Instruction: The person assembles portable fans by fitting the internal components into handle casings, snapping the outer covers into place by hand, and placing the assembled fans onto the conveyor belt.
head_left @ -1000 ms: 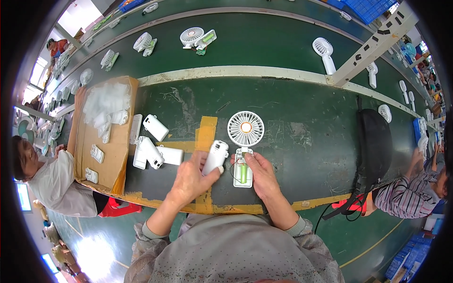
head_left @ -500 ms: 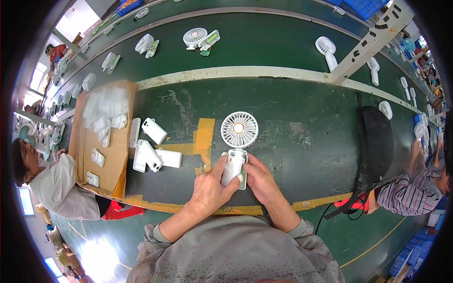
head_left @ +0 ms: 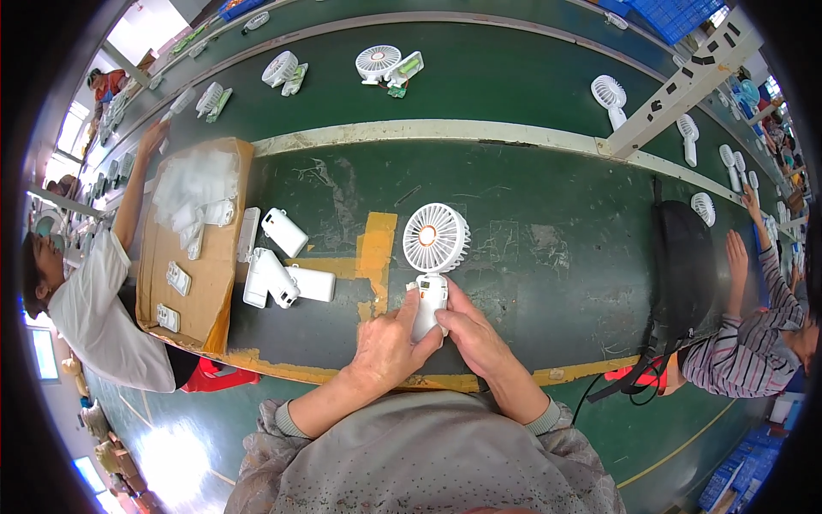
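Observation:
A white handheld fan (head_left: 435,237) with an orange ring at its hub lies head-away on the dark green workbench in front of me. Its handle is gripped from both sides. My left hand (head_left: 387,343) holds the handle's left side, thumb low on the white cover. On the right side, my right hand (head_left: 473,334) wraps the handle with its thumb pressed on the cover. Left of the fan, several white handle covers (head_left: 278,278) lie in a loose pile. The underside of the handle is hidden by my hands.
A cardboard tray (head_left: 227,257) with plastic bags and small white parts stands left. A black bag (head_left: 681,265) lies right. Beyond a metal rail (head_left: 411,131), the green conveyor (head_left: 488,86) carries several fans. Co-workers sit at both sides, each with an arm stretched toward the conveyor.
The white cover now sits flush over the handle, and the green part beside it no longer shows. My right thumb has moved onto the cover. Both co-workers have reached toward the conveyor.

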Demonstrator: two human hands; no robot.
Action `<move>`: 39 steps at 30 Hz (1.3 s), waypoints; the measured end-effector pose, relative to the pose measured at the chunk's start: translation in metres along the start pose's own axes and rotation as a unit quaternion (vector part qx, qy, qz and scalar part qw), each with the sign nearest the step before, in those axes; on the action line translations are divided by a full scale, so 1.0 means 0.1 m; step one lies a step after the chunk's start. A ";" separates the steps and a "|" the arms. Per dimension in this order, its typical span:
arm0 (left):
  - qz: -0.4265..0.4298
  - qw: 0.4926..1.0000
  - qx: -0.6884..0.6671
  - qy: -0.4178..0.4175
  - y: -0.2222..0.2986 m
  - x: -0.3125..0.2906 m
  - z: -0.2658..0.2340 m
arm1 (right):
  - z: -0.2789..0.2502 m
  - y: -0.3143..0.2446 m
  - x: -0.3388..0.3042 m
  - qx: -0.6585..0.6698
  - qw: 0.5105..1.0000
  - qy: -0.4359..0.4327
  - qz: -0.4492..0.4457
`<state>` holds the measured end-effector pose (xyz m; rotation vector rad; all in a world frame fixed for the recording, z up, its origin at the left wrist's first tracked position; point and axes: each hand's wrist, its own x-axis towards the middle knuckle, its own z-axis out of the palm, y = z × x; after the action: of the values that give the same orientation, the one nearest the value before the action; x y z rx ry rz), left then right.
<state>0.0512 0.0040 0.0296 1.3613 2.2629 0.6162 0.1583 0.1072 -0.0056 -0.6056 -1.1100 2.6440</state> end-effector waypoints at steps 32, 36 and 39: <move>0.107 0.985 -0.133 -0.022 -0.08 -0.01 0.04 | 0.08 -0.02 -0.12 0.083 0.989 0.063 -0.103; 0.151 0.982 -0.114 0.027 -0.06 0.00 0.06 | 0.07 0.04 -0.11 0.116 0.984 0.074 -0.113; 0.160 0.981 -0.109 0.032 -0.10 0.02 0.10 | 0.08 0.05 -0.08 0.129 0.981 0.092 -0.113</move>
<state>0.0491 0.0028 0.0156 1.6218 1.9665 0.9967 0.1620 0.0959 -0.0017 -0.6161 -0.7215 2.4249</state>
